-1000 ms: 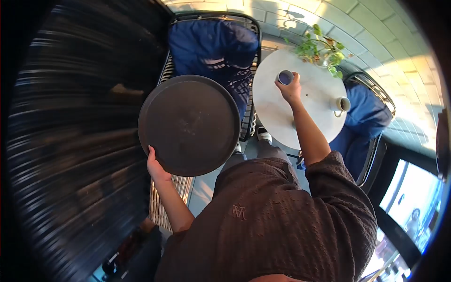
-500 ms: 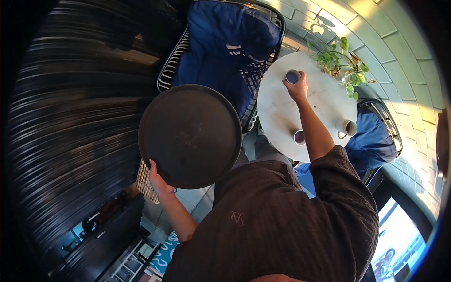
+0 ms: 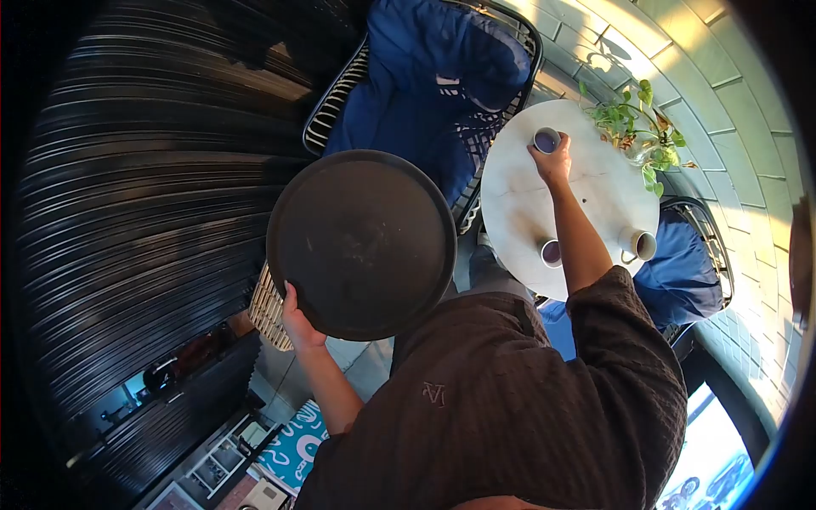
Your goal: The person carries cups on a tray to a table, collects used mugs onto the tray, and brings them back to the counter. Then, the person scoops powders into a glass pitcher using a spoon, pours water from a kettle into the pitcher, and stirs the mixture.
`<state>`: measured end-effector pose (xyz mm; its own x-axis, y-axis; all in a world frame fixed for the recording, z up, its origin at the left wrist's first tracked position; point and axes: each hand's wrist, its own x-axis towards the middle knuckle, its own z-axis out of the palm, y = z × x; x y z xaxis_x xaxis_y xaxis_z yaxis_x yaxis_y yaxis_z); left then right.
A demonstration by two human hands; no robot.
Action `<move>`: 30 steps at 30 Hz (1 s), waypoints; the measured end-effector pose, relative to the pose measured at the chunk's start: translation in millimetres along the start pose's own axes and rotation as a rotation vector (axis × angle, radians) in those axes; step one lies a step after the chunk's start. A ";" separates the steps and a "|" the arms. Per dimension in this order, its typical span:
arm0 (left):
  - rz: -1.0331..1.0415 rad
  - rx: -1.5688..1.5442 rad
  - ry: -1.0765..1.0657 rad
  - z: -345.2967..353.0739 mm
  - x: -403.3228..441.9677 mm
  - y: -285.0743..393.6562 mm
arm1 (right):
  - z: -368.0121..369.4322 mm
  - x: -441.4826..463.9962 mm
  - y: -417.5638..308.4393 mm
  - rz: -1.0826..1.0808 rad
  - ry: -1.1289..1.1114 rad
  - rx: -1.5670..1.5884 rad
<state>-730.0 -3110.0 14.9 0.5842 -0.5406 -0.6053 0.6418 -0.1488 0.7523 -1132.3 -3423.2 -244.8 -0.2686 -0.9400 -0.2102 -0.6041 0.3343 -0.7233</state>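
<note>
A round dark serving tray (image 3: 361, 246) with nothing on it is held at its near left rim by my left hand (image 3: 302, 321), thumb over the edge and the other fingers hidden beneath. Over the far side of a round white marble table (image 3: 518, 200), my right hand (image 3: 554, 160) has its fingers wrapped round a cup (image 3: 546, 141) with dark liquid in it. Whether the cup touches the tabletop I cannot tell. A second cup (image 3: 551, 252) stands by my right forearm, partly hidden. Near the table's right edge is a white mug (image 3: 637, 245) with a handle.
A leafy plant (image 3: 642, 132) in a clear vase stands at the table's far right edge. One cushioned chair (image 3: 425, 85) is behind the tray, another (image 3: 680, 263) right of the table. Dark ribbed panelling (image 3: 161, 195) lines the left; a tiled wall (image 3: 731, 127) curves along the right.
The whole view has shifted slightly, so the tray, table and chairs appear a little further right. Both hands keep their holds on the tray and the cup.
</note>
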 end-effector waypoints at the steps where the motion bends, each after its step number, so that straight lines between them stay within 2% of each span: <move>1: -0.016 -0.007 -0.008 0.6 -0.5 0.1 | -2.5 -3.4 -3.9 0.000 0.003 0.003; 4: -0.016 0.004 -0.020 4.9 -2.9 1.1 | -10.2 -22.8 -22.9 -0.081 0.095 -0.107; 6: -0.017 -0.001 -0.035 6.4 -3.2 3.0 | -23.6 -48.1 -55.6 -0.129 0.284 -0.214; 7: -0.018 -0.006 -0.045 7.0 -3.7 3.6 | -27.9 -61.6 -64.7 -0.244 0.386 -0.171; 8: -0.013 -0.017 -0.044 9.0 -5.0 4.6 | -29.1 -73.5 -68.8 -0.255 0.385 -0.170; 10: 0.006 -0.026 -0.135 13.9 -9.9 8.9 | -30.0 -98.6 -78.7 -0.521 0.303 0.139; 14: 0.028 -0.063 -0.177 19.6 -18.8 13.2 | -27.5 -161.5 -128.0 -0.207 -0.413 0.818; 16: 0.093 -0.077 -0.243 19.9 -22.3 12.8 | -36.7 -178.0 -147.7 -0.080 -0.493 0.664; 20: 0.173 -0.108 -0.217 4.4 -36.3 26.5 | -64.7 -198.1 -191.2 -0.282 -0.469 0.617; 24: 0.291 -0.114 -0.191 -47.2 -42.3 28.0 | -54.0 -228.9 -219.4 -0.438 -0.347 0.618; 25: 0.326 -0.147 -0.174 -56.2 -51.7 32.9 | -46.1 -240.5 -227.5 -0.403 -0.361 0.671; 28: 0.389 -0.173 -0.103 -118.8 -67.3 33.7 | -15.1 -280.0 -244.1 -0.473 -0.476 0.785; 30: 0.481 -0.213 0.043 -170.1 -85.6 31.7 | 5.4 -333.4 -271.1 -0.474 -0.558 0.781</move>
<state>-675.2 -2927.6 46.3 0.8548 -0.4709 -0.2180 0.3799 0.2816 0.8811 -874.9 -3200.8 17.9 0.3682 -0.9267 0.0752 0.1438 -0.0231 -0.9893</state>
